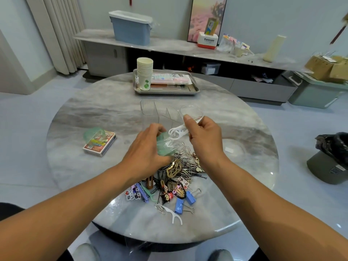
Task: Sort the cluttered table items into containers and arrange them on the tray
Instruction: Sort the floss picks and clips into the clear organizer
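**Green cup and white floss picks held over the clutter pile**

A pale green translucent cup point(164, 145) is gripped by the left hand point(145, 151), whose fingers are curled round its side; it is held tilted just above the far edge of the pile of clutter point(173, 178). White floss picks point(177, 131) are pinched between the thumb and curled fingers of the right hand point(204, 137), with their ends lying at the cup's mouth. Whether they touch the cup cannot be told, as the plastic is blurred there.

The pile is spread on the round marble table point(94, 113) near the person: paper clips, black hairpins, a gold hair clip point(174, 169), blue binder clips point(183, 201) and one loose white floss pick point(174, 215). A clear cup point(191, 111) is seen just beyond the right hand. A second green cup point(94, 135) lies on its side upon a card box point(99, 146) at the left. At the table's far side a metal tray point(194, 87) is set, bearing a stack of paper cups point(144, 72) and a pink packet point(170, 78).
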`<state>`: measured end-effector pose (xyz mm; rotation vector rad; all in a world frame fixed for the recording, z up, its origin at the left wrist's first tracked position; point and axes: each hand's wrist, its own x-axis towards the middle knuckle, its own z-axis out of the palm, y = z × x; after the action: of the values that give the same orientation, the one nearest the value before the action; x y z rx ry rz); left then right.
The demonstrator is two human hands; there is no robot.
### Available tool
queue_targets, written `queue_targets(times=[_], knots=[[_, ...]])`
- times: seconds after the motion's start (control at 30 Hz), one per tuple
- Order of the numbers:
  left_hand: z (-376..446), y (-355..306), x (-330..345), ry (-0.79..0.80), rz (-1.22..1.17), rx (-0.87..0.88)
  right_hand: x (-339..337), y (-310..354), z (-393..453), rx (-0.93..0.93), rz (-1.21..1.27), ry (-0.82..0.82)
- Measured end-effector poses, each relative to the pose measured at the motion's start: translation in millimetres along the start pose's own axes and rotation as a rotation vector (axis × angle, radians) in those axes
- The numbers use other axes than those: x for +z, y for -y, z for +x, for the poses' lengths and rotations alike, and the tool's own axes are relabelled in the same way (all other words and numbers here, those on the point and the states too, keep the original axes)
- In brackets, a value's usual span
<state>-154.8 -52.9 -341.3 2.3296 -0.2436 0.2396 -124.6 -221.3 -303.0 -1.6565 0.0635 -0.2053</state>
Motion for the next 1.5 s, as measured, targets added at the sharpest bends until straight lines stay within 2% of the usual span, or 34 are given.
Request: queue_targets(times=[0.2, 0.33, 0.5, 0.63, 0.8, 1.0, 1.1, 1.2, 1.33, 1.43, 1.5], knots=[[-2, -1, 1, 0.012, 0.059, -0.001, 9, -4, -9, -0.062, -0.085, 0.009], [-2, -2, 3, -0.061, 0.269, 0.100, 13, -2, -10, -0.023, -0.039, 0.005], [-3, -4, 4, -0.129, 0.317, 0.084, 16, -3, -18, 0.001, -0.134, 0.126], [-3, -2, 2, -0.108, 0.215, 0.010, 18, 1, -22, -0.014, -0.190, 0.234], [-2, -2, 0, -0.099, 0.134, -0.040, 11, 6, -15, -0.044, -0.107, 0.147], [-5, -7, 0, -0.089, 0.089, -0.002, 12, 6, -23, -0.054, -0.148, 0.323], [-3, -6, -1, -0.085, 0.022, -0.065, 11, 10, -21, -0.070, -0.153, 0.290], [3, 1, -6, -0.100, -0.010, -0.139, -2, 9, -15, -0.017, -0.264, 0.269], [9, 14, -18, -0.128, -0.101, -0.254, -21, 0, -20, 0.109, -0.536, 0.597], [10, 19, -24, -0.127, -0.113, -0.284, -20, -12, -36, 0.093, -0.727, 0.832], [10, 18, -26, -0.116, -0.108, -0.295, -16, -20, -46, 0.062, -0.855, 0.914]])
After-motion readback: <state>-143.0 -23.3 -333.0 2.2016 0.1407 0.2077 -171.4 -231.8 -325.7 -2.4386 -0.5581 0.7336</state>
